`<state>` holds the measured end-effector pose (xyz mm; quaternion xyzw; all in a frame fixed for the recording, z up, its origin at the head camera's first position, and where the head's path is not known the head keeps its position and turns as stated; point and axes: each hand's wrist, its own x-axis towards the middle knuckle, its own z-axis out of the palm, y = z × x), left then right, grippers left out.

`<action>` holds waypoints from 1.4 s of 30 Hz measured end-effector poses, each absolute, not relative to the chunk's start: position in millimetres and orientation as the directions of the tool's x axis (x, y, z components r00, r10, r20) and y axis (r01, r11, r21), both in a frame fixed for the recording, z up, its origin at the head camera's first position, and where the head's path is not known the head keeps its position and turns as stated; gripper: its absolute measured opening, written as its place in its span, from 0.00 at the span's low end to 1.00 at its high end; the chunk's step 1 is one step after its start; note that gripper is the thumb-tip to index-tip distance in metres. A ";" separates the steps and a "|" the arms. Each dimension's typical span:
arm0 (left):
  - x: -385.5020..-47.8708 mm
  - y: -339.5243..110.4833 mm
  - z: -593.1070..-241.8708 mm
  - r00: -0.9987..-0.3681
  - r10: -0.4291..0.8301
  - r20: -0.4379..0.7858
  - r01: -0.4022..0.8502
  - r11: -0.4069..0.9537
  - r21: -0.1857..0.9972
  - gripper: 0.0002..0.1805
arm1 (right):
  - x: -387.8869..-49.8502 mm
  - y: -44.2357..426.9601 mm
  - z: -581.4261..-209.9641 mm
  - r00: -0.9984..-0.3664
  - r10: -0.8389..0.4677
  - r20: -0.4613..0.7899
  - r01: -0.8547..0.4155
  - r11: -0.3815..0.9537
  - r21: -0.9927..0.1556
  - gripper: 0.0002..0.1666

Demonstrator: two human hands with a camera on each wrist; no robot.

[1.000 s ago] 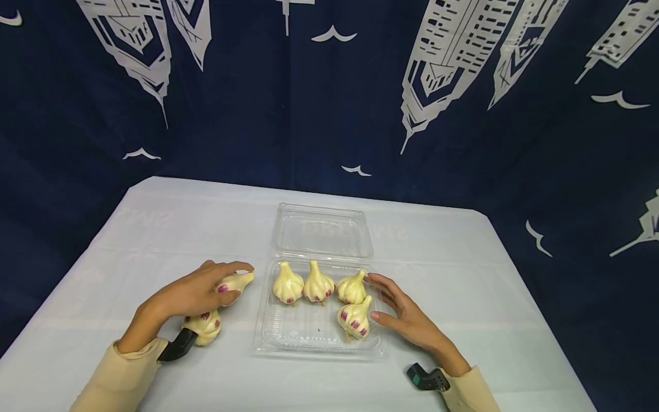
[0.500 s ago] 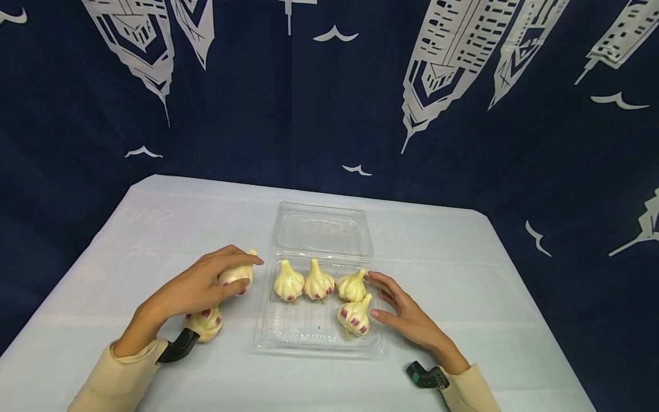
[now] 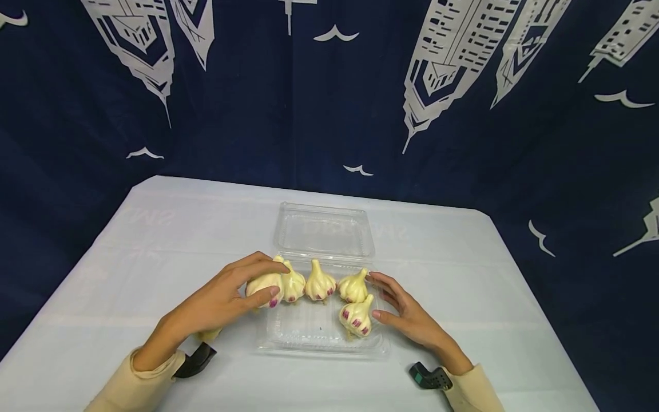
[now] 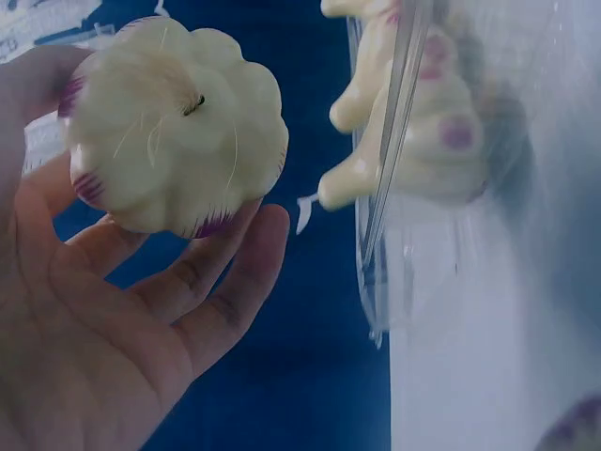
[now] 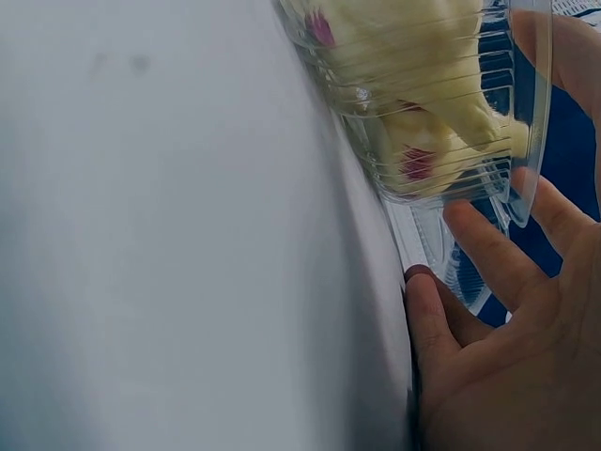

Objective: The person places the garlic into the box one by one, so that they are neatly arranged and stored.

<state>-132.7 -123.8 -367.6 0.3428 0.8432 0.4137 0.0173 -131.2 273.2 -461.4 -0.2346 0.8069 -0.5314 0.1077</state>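
Note:
My left hand [image 3: 218, 300] holds a garlic bulb [image 3: 264, 286] with purple marks between thumb and fingers, at the left rim of a clear plastic clamshell container [image 3: 329, 341]. In the left wrist view the held bulb [image 4: 178, 132] shows its root end, apart from the container wall. Inside the container, three bulbs stand along the back, one of them this garlic bulb [image 3: 320, 280]; another bulb [image 3: 355, 316] leans in front at the right. My right hand [image 3: 409, 315], fingers spread, touches the container's right rim. A further bulb [image 3: 208, 335] is mostly hidden under my left wrist.
The container's hinged lid [image 3: 324, 232] lies folded back behind the base. A white cloth [image 3: 448, 252] covers the table, whose far edge meets a dark blue printed curtain [image 3: 247, 114]. Black wrist cameras sit on both wrists.
My left hand has carried its garlic bulb rightward from the cloth to the container's left rim, turning it more upright. The right hand stays at the right rim.

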 end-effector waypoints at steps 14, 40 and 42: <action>-120.8 -86.8 -373.2 -0.689 0.687 0.230 0.609 0.377 0.698 0.24 | -132.1 274.6 -460.0 -0.858 -0.507 0.077 -0.274 0.326 -0.905 0.43; -112.1 -50.2 -391.6 -0.723 0.664 0.191 0.582 0.437 0.686 0.34 | -132.7 273.9 -460.2 -0.864 -0.497 0.077 -0.274 0.337 -0.901 0.44; -111.6 -48.5 -393.9 -0.726 0.658 0.199 0.584 0.438 0.683 0.34 | -132.9 273.8 -460.1 -0.864 -0.498 0.078 -0.275 0.337 -0.901 0.44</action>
